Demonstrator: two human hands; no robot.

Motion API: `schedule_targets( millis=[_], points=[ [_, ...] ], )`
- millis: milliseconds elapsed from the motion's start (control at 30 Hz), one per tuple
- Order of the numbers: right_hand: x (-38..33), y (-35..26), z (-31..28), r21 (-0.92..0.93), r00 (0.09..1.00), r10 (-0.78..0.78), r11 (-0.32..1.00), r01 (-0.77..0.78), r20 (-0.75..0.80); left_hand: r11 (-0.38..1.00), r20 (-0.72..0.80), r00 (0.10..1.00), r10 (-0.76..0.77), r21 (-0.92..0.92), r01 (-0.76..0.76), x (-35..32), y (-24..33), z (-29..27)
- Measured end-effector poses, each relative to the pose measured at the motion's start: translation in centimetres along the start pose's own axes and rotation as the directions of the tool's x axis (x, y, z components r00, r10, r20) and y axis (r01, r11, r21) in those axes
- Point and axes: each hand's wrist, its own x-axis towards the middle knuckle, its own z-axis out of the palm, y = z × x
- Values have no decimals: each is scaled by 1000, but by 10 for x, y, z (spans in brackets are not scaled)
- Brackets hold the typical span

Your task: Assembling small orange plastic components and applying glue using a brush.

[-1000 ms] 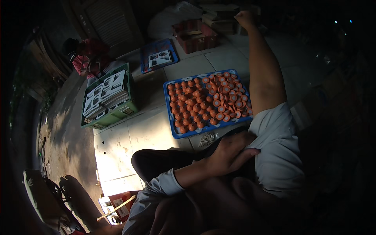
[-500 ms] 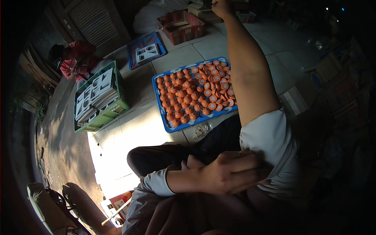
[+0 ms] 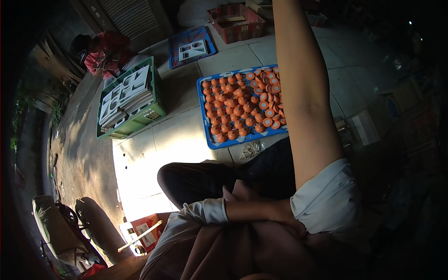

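Note:
My right arm is stretched far forward and up, bare below a rolled pale sleeve (image 3: 322,198); its hand is beyond the top edge. Across my lap comes my left forearm, and my left hand (image 3: 287,215) is tucked against the underside of that sleeve, its fingers hidden by the cloth and shadow. In front of my legs lies a blue tray (image 3: 209,135). Round orange pieces (image 3: 238,110) with small dark tips fill its left part. Orange pieces with pale disc faces (image 3: 267,122) are heaped in its right part, some hidden behind my arm.
A green crate (image 3: 156,112) of white cut-out sheets stands at the left, near a person in red (image 3: 114,49). Farther back are a blue tray (image 3: 211,36) with a white sheet and a red crate (image 3: 256,30). A small bag of pale bits (image 3: 251,149) lies by my leg.
My left hand has slid from the front of the right sleeve to its underside. My right hand has left the top of the view. The whole scene has shifted slightly as my head moved.

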Motion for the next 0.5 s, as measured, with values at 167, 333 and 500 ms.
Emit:
schedule_targets(
  millis=[167,333,500],
  points=[
    [-175,-16,-61,56,823,-331,937,345,462,909,62,958,-281,337,245,-31,31,-68],
    [-395,-43,-83,-26,517,39,999,-33,855,900,-736,607,299,430,78,-100,152,-215],
    [-471,-52,-42,-110,484,245,951,-290,840,808,-797,131,589,586,-65,-170,230,-320]
  ],
)
